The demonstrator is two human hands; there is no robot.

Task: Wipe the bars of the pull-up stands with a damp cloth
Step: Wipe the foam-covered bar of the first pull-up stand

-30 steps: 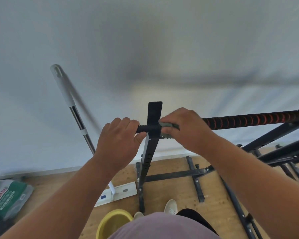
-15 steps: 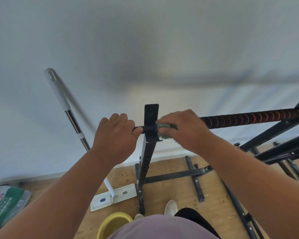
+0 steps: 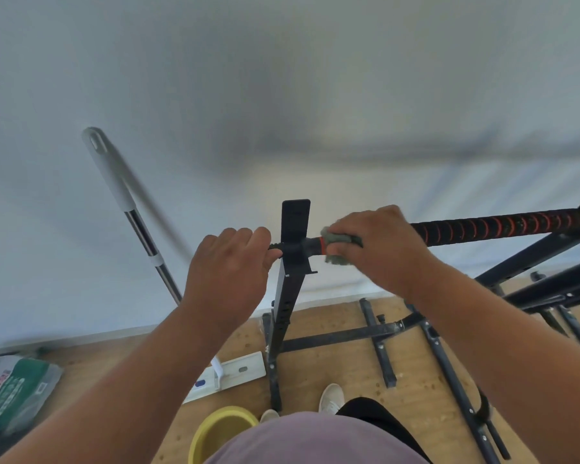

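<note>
hands: left hand [image 3: 228, 266] grips one bar [image 3: 503, 226] end; right hand [image 3: 379, 244] clamps one cloth [image 3: 337, 241] on it.

Plain room: pull-up stands [image 3: 290, 296], mop [image 3: 138, 222], wooden floor [image 3: 349, 370].

Bare forearms, mauve shirt [image 3: 315, 440], black trousers [image 3: 375, 413] and white shoes [image 3: 330, 396].

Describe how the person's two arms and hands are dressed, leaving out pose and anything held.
Both forearms are bare up to the frame edge: no sleeves show. The left hand and right hand wear no gloves, and no watch, ring or bracelet shows on the visible sides. A mauve top covers the body below.
</note>
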